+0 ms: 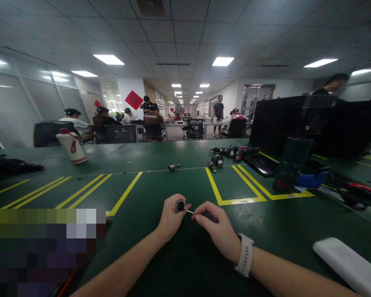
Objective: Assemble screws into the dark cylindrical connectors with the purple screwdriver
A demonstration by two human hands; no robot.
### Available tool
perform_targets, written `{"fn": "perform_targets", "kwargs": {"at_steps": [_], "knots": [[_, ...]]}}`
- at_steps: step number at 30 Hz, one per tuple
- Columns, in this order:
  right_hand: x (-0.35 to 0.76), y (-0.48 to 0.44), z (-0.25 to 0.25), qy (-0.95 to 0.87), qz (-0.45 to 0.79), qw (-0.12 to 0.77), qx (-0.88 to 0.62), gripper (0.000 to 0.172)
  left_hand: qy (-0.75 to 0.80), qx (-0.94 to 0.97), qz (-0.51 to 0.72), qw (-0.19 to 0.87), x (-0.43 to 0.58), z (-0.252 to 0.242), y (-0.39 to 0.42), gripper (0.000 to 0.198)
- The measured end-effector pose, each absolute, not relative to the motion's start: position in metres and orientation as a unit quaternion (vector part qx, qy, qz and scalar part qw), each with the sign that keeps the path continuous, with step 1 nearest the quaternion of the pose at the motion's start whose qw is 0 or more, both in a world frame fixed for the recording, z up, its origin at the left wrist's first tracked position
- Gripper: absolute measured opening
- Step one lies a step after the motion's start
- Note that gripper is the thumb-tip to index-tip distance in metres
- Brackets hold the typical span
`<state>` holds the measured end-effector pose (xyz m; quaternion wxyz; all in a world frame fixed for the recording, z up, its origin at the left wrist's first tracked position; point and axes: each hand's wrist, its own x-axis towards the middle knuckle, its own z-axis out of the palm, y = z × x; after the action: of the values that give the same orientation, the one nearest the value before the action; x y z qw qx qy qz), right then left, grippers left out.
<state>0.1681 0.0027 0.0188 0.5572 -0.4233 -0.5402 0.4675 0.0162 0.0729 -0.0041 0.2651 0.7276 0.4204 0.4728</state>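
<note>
Over the green table, my left hand [170,216] is closed around a small round metal part [179,206] whose dark hollow end faces me. My right hand [214,225] pinches a thin screwdriver [210,217] with a dark handle. Its slim shaft points left, and the tip reaches the side of the metal part near my left fingertips; whether it sits in a screw is too small to tell. Further back lies a small metal fitting [173,167], apart from both hands.
Several metal parts with black cables [225,154] lie at the back right. Near them stand a dark bottle [293,165], a blue object [312,180] and black monitors [284,121]. A paper cup [71,146] stands back left, a white object [348,264] front right. Yellow tape [243,201] marks the table.
</note>
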Motion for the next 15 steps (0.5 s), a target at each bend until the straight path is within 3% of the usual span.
{"fn": "perform_targets", "kwargs": {"at_steps": [15], "knots": [[0.162, 0.011, 0.012, -0.472, 0.545, 0.544, -0.428, 0.007, 0.46, 0.685, 0.483, 0.292, 0.014, -0.001, 0.069, 0.021]]}}
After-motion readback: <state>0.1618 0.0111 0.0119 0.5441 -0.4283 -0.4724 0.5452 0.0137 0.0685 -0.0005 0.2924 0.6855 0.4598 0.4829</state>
